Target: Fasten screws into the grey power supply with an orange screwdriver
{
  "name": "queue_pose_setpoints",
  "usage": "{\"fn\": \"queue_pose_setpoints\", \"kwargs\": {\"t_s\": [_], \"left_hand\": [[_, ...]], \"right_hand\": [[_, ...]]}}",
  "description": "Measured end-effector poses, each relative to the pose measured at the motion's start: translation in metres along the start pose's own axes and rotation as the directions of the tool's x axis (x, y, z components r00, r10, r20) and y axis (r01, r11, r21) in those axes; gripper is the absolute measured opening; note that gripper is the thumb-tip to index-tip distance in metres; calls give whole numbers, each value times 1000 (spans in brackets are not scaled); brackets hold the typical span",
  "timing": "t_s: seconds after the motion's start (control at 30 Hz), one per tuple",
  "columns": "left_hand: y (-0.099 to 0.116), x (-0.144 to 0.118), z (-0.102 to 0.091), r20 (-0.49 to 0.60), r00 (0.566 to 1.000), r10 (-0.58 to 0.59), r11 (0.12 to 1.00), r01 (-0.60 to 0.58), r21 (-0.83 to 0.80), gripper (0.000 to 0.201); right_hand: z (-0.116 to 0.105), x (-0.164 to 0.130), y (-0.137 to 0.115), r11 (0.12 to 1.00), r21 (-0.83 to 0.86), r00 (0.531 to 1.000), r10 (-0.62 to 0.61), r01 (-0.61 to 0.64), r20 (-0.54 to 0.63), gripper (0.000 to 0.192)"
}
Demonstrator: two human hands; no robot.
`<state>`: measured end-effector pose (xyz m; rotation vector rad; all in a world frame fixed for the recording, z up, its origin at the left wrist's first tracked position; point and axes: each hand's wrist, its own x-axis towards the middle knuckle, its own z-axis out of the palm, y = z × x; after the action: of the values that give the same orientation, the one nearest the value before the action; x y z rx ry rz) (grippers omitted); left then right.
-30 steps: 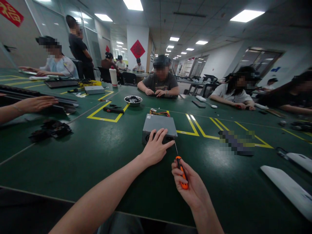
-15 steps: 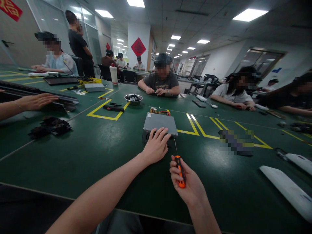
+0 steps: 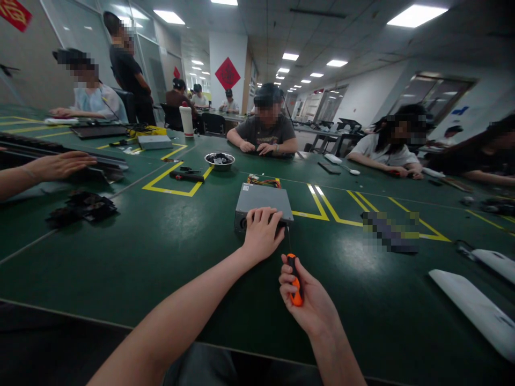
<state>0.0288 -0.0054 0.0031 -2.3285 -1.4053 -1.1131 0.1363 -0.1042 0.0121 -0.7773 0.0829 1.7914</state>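
Observation:
A grey computer power supply [image 3: 265, 198] sits on the green table in front of me, its bundle of coloured cables [image 3: 263, 181] at the far side. My left hand [image 3: 262, 231] grips its near edge, the fingers curled over the top and the palm covering part of the near face. In my right hand [image 3: 306, 295] is a screwdriver [image 3: 295, 281] with an orange and black handle, fingers wrapped round it. Its thin shaft points up at the near right corner of the power supply. Whether the tip touches a screw I cannot tell.
A metal bowl [image 3: 219, 161] of small parts stands beyond the power supply, near black tools [image 3: 187, 175]. Black parts [image 3: 86, 208] lie at left, near another person's hand [image 3: 60, 166]. White objects [image 3: 470, 311] lie at right. Several people sit round the table.
My left hand has shifted slightly right along the power supply's near edge, its fingers more bent. The screwdriver has moved slightly left and is still in my right hand.

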Motion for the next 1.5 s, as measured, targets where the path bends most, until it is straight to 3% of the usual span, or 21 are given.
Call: {"fn": "queue_pose_setpoints", "kwargs": {"t_s": [0.17, 0.53, 0.93, 1.13, 1.27, 1.5], "left_hand": [[1, 1, 3, -17, 1000, -18, 1000, 19, 6, 29], [5, 3, 5, -27, 998, -48, 999, 48, 3, 25], [8, 4, 3, -28, 999, -42, 997, 43, 56, 21], [9, 4, 5, -17, 999, -38, 996, 39, 77, 21], [9, 3, 7, -17, 999, -44, 996, 45, 77, 24], [11, 3, 6, -18, 999, -50, 996, 52, 74, 25]], "right_hand": [[2, -4, -2, 997, 68, 1000, -23, 24, -13, 9], [3, 1, 0, 996, 81, 1000, 23, -24, 14, 17], [9, 0, 2, 990, 141, 1000, 8, -10, 12, 11], [5, -3, -5, 956, 275, 993, 84, -105, 86, 14], [3, -2, -5, 914, 361, 973, 121, -187, 196, 12], [2, -11, -2, 911, 352, 955, 121, -215, 272, 13]]}}
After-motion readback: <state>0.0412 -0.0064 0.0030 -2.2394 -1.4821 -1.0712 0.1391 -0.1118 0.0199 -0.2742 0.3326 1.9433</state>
